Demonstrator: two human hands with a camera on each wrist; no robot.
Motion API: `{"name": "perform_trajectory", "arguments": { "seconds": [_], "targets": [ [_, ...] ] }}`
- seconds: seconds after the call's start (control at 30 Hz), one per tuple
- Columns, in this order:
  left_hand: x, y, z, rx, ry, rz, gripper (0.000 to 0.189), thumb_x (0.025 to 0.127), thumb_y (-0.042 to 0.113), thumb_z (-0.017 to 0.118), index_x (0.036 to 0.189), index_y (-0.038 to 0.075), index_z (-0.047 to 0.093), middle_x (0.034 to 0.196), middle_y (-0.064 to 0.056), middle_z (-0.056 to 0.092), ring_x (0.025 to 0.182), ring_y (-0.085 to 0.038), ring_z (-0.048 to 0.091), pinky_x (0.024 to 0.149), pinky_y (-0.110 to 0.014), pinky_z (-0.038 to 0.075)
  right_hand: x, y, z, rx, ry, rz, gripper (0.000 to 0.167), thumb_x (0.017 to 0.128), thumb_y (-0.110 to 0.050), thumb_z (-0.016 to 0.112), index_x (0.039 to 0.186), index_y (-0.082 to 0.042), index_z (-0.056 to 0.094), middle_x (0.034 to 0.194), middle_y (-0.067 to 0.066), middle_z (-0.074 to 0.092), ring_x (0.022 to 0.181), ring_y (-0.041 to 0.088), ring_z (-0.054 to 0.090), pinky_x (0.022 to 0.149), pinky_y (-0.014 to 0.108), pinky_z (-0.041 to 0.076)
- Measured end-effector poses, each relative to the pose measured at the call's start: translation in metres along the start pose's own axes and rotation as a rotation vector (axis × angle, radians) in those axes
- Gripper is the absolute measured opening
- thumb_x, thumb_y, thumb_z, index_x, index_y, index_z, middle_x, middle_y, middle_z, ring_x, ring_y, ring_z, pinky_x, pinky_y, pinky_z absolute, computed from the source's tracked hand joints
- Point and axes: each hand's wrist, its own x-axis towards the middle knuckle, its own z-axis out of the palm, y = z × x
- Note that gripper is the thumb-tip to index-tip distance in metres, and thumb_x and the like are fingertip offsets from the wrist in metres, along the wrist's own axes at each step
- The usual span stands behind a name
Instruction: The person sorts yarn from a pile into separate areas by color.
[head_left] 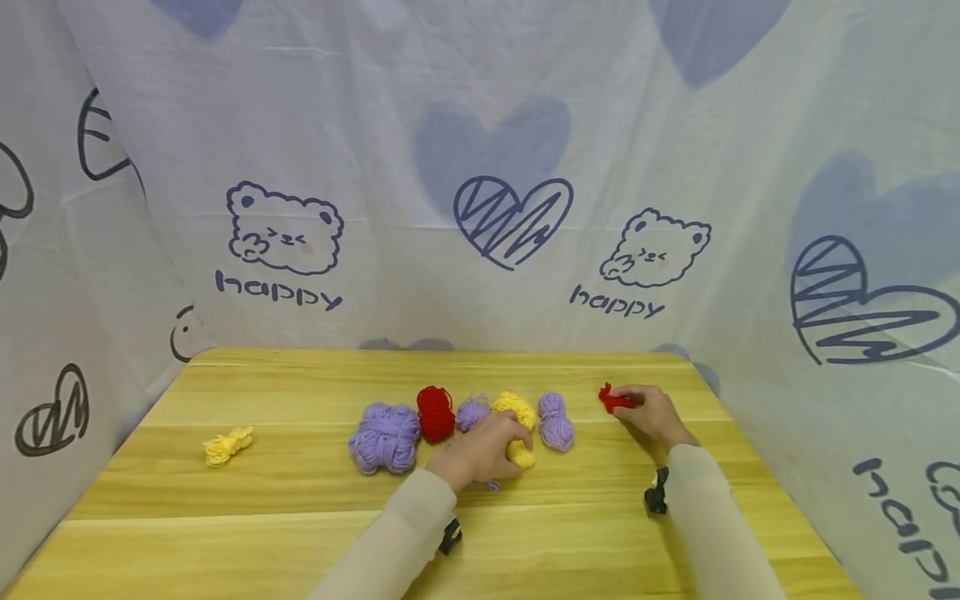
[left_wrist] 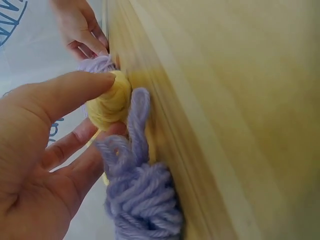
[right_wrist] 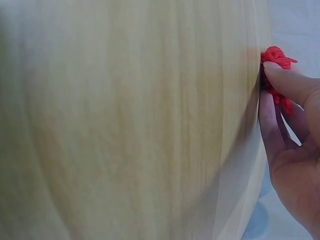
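My left hand (head_left: 482, 450) grips a small yellow yarn ball (head_left: 522, 455), thumb on one side and fingers round the other in the left wrist view. Behind it lies a larger yellow yarn ball (head_left: 514, 405). Close beneath the hand is a small purple yarn bundle (left_wrist: 145, 200) with a loop sticking up, mostly covered in the head view. At the right, my right hand (head_left: 654, 414) pinches a small red yarn bundle (head_left: 611, 399) between thumb and fingers, low at the table. Its loose red ends (right_wrist: 285, 106) hang between the fingers.
Left of my left hand sit a big purple yarn ball (head_left: 385, 439), a red yarn ball (head_left: 435, 414) and a purple ball (head_left: 472, 412). Another purple skein (head_left: 556, 422) lies between the hands. A small yellow bundle (head_left: 227, 447) is far left on the wooden table (head_left: 300, 533).
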Motion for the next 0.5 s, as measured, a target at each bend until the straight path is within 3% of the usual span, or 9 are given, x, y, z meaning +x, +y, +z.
{"name": "perform_trajectory", "arguments": {
  "seconds": [0.17,0.3,0.5],
  "targets": [
    [-0.003,0.001,-0.002,-0.01,0.001,0.019,0.024,0.083,0.01,0.084,0.107,0.011,0.078,0.106,-0.004,0.067,0.086,-0.012,0.054,0.072,-0.016,0.046,-0.001,-0.001,0.0,-0.005,0.002,-0.01,0.032,0.095,-0.01,0.073,0.126,-0.002,0.071,0.134,0.028,0.065,0.121,0.045,0.062,0.108,0.059,0.051],
    [-0.008,0.002,-0.004,-0.007,0.0,0.026,0.024,0.084,0.013,0.083,0.107,0.013,0.078,0.103,-0.002,0.065,0.083,-0.007,0.047,0.071,-0.017,0.044,-0.001,-0.002,-0.001,-0.019,0.01,-0.035,0.032,0.095,-0.011,0.073,0.124,0.0,0.071,0.13,0.03,0.066,0.117,0.045,0.064,0.105,0.058,0.052],
    [-0.016,0.0,-0.011,-0.03,0.003,0.048,0.023,0.084,0.012,0.083,0.106,0.012,0.077,0.103,-0.004,0.065,0.082,-0.008,0.05,0.07,-0.016,0.047,-0.003,-0.003,-0.001,-0.009,0.006,-0.012,0.032,0.096,-0.011,0.072,0.126,-0.001,0.07,0.133,0.03,0.065,0.12,0.045,0.062,0.107,0.058,0.051]
  ]
}}
